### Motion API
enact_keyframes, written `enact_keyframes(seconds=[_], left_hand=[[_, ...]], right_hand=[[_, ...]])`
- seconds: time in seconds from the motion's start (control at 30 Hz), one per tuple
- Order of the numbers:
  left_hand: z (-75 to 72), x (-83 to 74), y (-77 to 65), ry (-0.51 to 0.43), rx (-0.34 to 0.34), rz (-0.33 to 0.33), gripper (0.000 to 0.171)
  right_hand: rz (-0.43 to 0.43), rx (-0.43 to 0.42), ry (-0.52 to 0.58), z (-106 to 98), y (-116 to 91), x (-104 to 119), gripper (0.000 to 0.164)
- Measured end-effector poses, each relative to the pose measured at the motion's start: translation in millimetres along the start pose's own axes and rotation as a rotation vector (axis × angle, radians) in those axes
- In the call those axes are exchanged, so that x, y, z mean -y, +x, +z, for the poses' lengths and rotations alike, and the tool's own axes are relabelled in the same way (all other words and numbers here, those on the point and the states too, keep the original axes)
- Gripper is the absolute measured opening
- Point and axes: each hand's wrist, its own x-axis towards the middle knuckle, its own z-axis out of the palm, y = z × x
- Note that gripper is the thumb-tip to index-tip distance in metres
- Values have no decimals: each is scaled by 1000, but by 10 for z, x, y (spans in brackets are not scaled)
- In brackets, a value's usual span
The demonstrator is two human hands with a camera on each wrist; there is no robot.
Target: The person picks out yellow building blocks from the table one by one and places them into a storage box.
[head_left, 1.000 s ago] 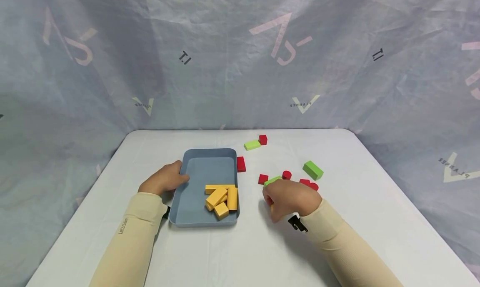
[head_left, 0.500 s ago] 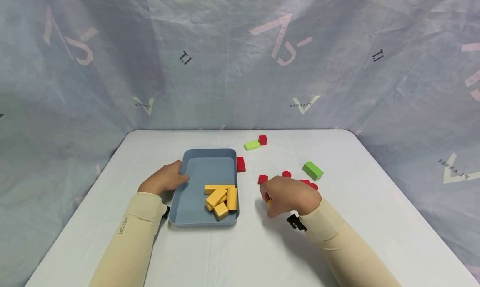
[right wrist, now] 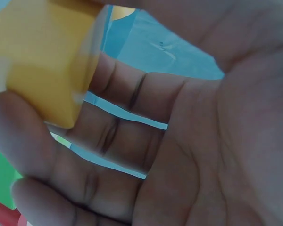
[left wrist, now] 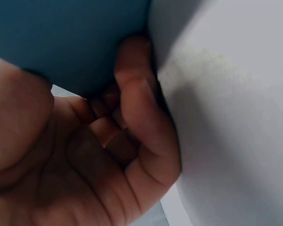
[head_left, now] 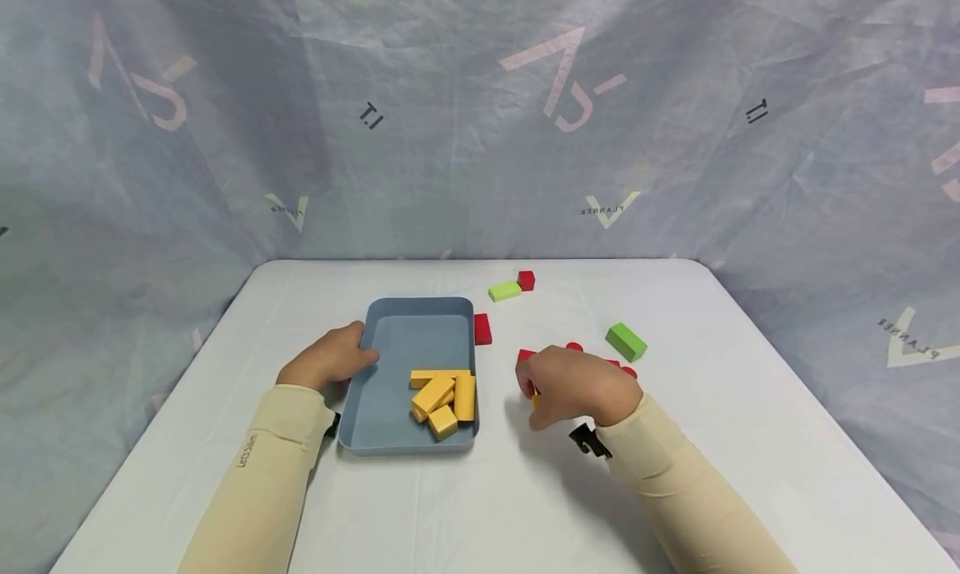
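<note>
My left hand (head_left: pixel 330 357) grips the left wall of a blue-grey tray (head_left: pixel 420 336), thumb over the rim and fingers curled against the outside, as the left wrist view shows. Several yellow blocks (head_left: pixel 433 397) lie piled in the tray's near right part. To the right of the tray, over the table, my right hand (head_left: pixel 573 382) pinches a yellow block (right wrist: pixel 42 61) between thumb and fingers; in the head view only a sliver of it shows. Past those fingers, the right wrist view catches part of a green block (right wrist: pixel 0 174) and something red (right wrist: pixel 4 212).
A red block (head_left: pixel 482 329) lies against the tray's right side. Farther back are a light green block (head_left: pixel 505 291) and a red cube (head_left: pixel 527 281). A green block (head_left: pixel 626 341) and several red pieces lie behind my right hand, partly covered by it.
My right hand, with the yellow block, has moved slightly left and away from me, covering the green block that showed beside it. The left hand and tray have stayed put.
</note>
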Motion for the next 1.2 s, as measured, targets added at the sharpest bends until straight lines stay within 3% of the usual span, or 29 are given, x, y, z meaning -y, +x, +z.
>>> enact_keyframes(seconds=[0.4,1.2], left_hand=[[1,12,1,-8,-4,0,68],[5,12,-12,-28,-7,9,61]], right_hand=[[-87,-69,-14,-112,90,109,21],[-183,-72,-18,-222,327,402,26]])
